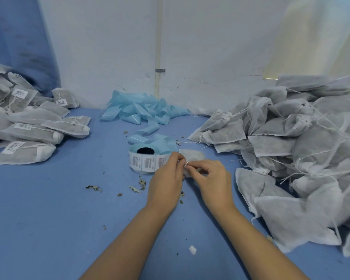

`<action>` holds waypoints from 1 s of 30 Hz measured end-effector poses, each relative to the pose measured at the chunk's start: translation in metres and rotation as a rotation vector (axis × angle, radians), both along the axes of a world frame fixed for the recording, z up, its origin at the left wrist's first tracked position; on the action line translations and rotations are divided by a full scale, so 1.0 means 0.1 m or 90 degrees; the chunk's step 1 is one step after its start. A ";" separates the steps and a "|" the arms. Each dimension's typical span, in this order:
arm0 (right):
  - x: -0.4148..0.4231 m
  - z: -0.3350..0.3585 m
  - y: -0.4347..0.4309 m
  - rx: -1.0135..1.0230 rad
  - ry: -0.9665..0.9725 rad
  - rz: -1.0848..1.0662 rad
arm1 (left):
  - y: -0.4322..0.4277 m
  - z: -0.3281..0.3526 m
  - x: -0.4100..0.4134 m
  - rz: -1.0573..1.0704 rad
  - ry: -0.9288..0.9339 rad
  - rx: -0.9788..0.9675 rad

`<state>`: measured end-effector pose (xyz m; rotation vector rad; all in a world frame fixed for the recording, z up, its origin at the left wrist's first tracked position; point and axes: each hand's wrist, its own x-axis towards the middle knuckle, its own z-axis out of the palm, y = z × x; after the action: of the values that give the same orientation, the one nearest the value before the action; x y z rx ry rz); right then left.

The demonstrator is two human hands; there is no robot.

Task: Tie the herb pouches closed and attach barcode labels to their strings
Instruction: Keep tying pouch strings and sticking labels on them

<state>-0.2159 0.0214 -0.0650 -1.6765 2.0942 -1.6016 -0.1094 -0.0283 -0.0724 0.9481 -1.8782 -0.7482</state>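
Hands meet over the middle of the blue table (49,199), and I see them working one pouch (192,156) that lies just behind them, beside the label roll (146,160). My left hand (166,178) has its fingertips pinched shut on the white string (186,163); my right hand (212,178) curls in the same way, thumb and forefinger closed on that string where it leaves the pouch mouth. I cannot tell whether a knot is formed. The roll stands on its side just left of the pouch, barcode labels facing me, with a blue backing strip (141,112) trailing to a heap at the far wall. Labelled pouches (28,128) lie stacked at far left. Unlabelled pouches (291,148) are piled at right. Dry leaf scraps (93,187) dot the table near my wrists.
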 end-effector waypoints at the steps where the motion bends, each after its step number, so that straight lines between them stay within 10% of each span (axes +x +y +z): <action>1: 0.00 -0.01 0.00 0.002 0.012 -0.010 | 0.01 0.00 0.00 0.016 -0.029 -0.033; 11: 0.09 0.03 -0.02 -0.015 -0.355 0.084 | 0.06 0.12 -0.03 -0.151 0.275 0.181; 30: -0.04 0.11 -0.01 -0.015 -0.686 0.271 | -0.05 0.00 -0.08 -0.132 0.189 0.173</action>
<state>-0.2195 0.0201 -0.0538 -0.8003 1.0980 -1.7534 -0.1171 -0.0329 -0.0728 0.7615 -1.6525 -1.2247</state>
